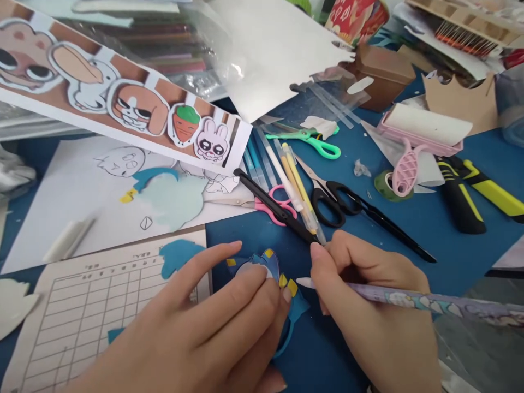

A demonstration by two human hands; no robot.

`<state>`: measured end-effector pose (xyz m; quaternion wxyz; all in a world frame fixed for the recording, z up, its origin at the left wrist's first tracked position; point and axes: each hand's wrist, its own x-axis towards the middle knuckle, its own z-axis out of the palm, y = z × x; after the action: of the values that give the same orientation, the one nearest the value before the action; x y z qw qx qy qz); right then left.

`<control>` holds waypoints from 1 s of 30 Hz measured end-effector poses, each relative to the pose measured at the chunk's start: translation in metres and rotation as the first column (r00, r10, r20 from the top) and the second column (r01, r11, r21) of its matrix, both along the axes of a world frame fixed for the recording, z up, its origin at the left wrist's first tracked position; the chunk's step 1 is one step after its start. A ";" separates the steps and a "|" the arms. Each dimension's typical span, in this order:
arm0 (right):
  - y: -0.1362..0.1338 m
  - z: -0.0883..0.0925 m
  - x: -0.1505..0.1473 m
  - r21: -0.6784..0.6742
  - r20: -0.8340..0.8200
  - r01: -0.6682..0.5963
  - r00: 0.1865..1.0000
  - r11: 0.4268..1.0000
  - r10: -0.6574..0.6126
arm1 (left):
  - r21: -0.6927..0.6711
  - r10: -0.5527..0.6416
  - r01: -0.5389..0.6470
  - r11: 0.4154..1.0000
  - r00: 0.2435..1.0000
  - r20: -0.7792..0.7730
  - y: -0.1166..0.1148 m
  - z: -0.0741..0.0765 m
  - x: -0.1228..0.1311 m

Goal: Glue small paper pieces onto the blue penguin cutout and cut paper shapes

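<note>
My left hand (pixel 229 322) presses its bent fingers on a small blue cutout (pixel 268 262) with yellow tips, low in the middle of the view. The index finger is raised, and the fingers hide much of the cutout. Small yellow pieces (pixel 292 287) and more blue material (pixel 298 308) show beside the fingertips. My right hand (pixel 368 311) grips a lavender patterned pen (pixel 409 300), its white tip pointing left, close to the yellow pieces. A slim black tool (pixel 270 202) lies slanting across pink scissors (pixel 278 206), one end close to my right fingers.
Black scissors (pixel 327 204), green scissors (pixel 319 144), black tweezers (pixel 401 232), a pink lint roller (pixel 407 158) and yellow-black pliers (pixel 460 199) lie to the right. Left are a gridded sheet (pixel 102 305), drawing paper (pixel 45 191) and a printed character strip (pixel 143 109).
</note>
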<state>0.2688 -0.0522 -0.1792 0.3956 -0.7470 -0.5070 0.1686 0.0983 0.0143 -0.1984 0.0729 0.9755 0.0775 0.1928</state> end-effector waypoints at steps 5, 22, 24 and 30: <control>0.000 0.000 -0.001 0.002 -0.023 0.036 0.999 0.999 -0.036 | -0.010 0.002 -0.002 1.000 1.000 0.010 -0.002 -0.002 -0.001; -0.006 -0.001 0.006 0.030 -0.330 0.068 0.942 0.997 -0.055 | -0.008 -0.004 0.004 1.000 1.000 0.031 -0.002 -0.001 -0.002; -0.007 0.000 0.005 0.026 -0.345 0.063 0.937 0.998 -0.051 | -0.002 -0.008 0.008 1.000 0.999 0.032 -0.001 -0.001 -0.001; -0.008 0.003 0.003 -0.013 -0.289 0.064 0.955 0.998 -0.065 | -0.037 0.017 -0.016 0.999 0.999 0.042 -0.002 -0.002 -0.001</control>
<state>0.2718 -0.0599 -0.1767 0.4696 -0.7311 -0.4187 0.2638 0.0968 0.0122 -0.2008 0.0909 0.9689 0.0874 0.2127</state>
